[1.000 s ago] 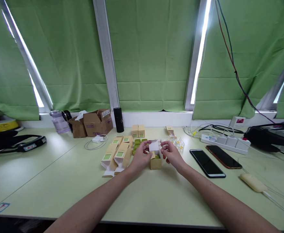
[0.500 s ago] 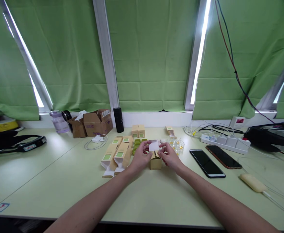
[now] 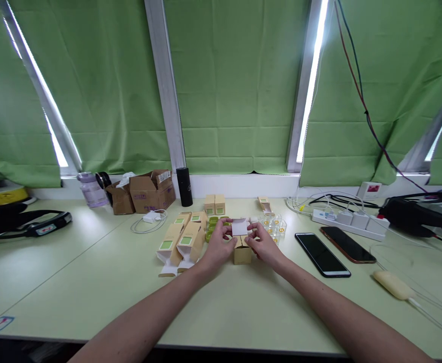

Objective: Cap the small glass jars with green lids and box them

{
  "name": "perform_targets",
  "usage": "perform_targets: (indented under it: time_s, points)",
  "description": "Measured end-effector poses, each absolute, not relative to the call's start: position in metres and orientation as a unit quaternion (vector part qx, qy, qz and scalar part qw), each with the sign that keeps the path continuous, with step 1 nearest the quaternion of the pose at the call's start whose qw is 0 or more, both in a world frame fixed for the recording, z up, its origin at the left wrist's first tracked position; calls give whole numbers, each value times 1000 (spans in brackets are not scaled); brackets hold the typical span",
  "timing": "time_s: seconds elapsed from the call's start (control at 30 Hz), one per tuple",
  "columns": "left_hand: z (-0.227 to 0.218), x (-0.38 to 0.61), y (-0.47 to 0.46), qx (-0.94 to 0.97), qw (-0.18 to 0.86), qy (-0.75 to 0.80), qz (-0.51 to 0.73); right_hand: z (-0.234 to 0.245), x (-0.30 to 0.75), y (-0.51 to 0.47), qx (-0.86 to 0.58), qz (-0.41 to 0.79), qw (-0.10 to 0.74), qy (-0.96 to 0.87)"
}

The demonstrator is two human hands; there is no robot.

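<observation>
A small tan carton [image 3: 242, 255] stands upright on the pale green table [image 3: 92, 282], its white top flap [image 3: 239, 228] raised. My left hand [image 3: 217, 245] grips the carton's left side, with fingers curled up to the flap. My right hand [image 3: 265, 244] presses against its right side, fingers pinched at the flap's edge. Just behind my left hand lie green jars [image 3: 213, 223]. Clear little containers with yellow contents [image 3: 274, 225] sit behind my right hand.
Several flat tan cartons with green labels [image 3: 181, 241] lie left of my hands, and two upright ones [image 3: 215, 204] stand farther back. Two phones [image 3: 322, 254] and a power strip [image 3: 349, 221] are on the right. Brown boxes [image 3: 149, 190], a black cylinder [image 3: 184, 186] and a bottle [image 3: 91, 189] line the window sill.
My right hand has moved in from a little apart and now rests against the carton's right side. The green jar seen inside the open carton is now hidden.
</observation>
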State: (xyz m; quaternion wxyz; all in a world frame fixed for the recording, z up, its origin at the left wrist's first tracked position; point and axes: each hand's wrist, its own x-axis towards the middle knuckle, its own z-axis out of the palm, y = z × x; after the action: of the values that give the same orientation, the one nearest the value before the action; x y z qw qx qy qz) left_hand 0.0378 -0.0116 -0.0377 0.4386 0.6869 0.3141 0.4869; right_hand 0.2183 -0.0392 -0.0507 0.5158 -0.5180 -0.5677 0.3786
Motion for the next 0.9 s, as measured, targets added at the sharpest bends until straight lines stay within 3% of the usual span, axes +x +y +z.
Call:
perform_targets:
  time_s: [0.9]
  points:
    - [-32,37,-17,715,394,308,489,-55,222,-36,-502,311,530,-609]
